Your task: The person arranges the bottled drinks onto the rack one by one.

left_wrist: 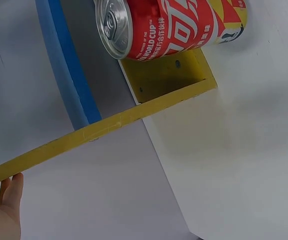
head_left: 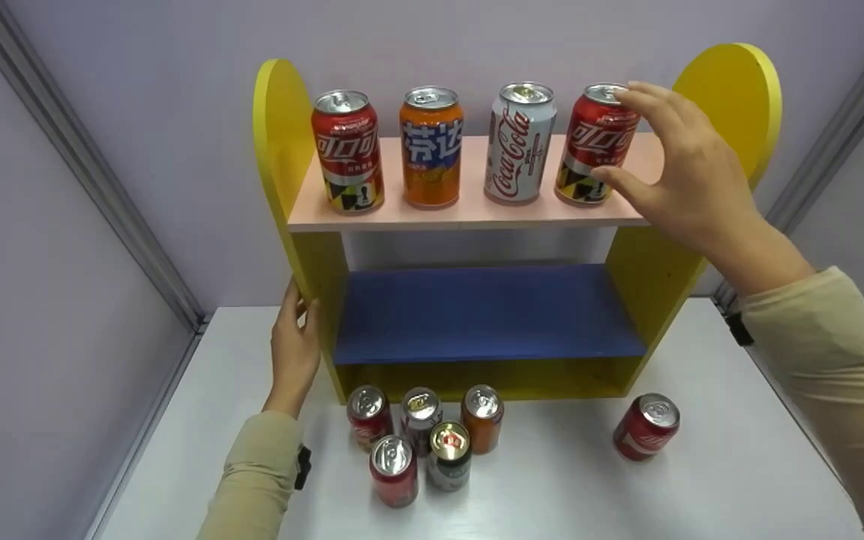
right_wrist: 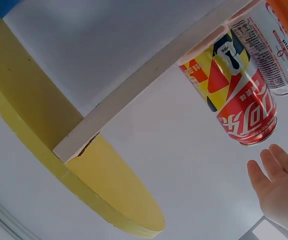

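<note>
On the pink top shelf (head_left: 469,217) stand a red Coca-Cola can (head_left: 347,154), an orange Fanta can (head_left: 432,150), a silver-white Coca-Cola can (head_left: 520,146) and, at the right, another red Coca-Cola can (head_left: 597,146). Spread thumb and fingers of my right hand (head_left: 691,169) surround the right end of that last can. A gap shows between them and the can in the right wrist view, where the hand (right_wrist: 284,200) holds nothing. My left hand (head_left: 295,352) rests its fingers against the outside of the yellow left panel (head_left: 319,300); the left wrist view shows its fingertips (left_wrist: 14,187) touching the panel.
Below is a blue middle shelf (head_left: 484,311). On the white table (head_left: 552,480), several cans cluster at the front left, among them a red can (head_left: 394,476), a green-grey can (head_left: 450,461) and an orange can (head_left: 483,424). One red can (head_left: 646,431) stands alone at right.
</note>
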Demonstrator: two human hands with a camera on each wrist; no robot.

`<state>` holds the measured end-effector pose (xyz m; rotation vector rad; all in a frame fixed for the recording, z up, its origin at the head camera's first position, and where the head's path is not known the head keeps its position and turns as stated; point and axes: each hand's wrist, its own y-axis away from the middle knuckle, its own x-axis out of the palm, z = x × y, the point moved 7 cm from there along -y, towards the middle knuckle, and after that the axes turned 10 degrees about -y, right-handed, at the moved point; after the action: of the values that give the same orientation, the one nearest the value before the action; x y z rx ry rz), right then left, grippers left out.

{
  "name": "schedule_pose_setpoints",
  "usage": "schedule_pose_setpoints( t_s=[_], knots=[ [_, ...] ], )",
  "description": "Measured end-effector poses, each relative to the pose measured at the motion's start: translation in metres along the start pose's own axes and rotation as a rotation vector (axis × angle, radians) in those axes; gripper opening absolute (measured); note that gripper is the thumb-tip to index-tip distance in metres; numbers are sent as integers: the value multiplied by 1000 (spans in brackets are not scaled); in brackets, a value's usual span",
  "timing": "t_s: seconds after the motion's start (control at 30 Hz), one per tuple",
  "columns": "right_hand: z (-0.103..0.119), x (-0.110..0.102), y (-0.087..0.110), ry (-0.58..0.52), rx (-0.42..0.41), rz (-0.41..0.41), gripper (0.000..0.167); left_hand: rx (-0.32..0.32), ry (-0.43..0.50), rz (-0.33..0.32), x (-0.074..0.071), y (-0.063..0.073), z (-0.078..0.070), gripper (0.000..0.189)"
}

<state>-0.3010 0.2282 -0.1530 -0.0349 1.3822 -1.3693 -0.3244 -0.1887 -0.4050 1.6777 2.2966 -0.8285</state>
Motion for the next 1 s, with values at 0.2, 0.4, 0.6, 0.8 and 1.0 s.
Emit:
schedule_pose_setpoints(
  t_s=[0.2, 0.4, 0.6, 0.8, 1.0],
  knots=[
    [7, 2, 37, -23, -106, -81, 63, 8, -11, -20, 0, 1, -1, 55],
    [-4, 12, 79, -10, -173, -82, 62, 6, -19, -29, 1, 1, -4, 55],
    [-26, 27, 118, -29, -223, -87, 50, 5, -17, -36, 1, 0, -4, 54],
    [-43, 42, 148, -23, -241, -59, 54, 8, -25, -43, 1, 0, -1, 55],
    [-60, 50, 176, -32, -215, 18, 51, 16, -17, -34, 0, 1, 0, 55]
  ],
)
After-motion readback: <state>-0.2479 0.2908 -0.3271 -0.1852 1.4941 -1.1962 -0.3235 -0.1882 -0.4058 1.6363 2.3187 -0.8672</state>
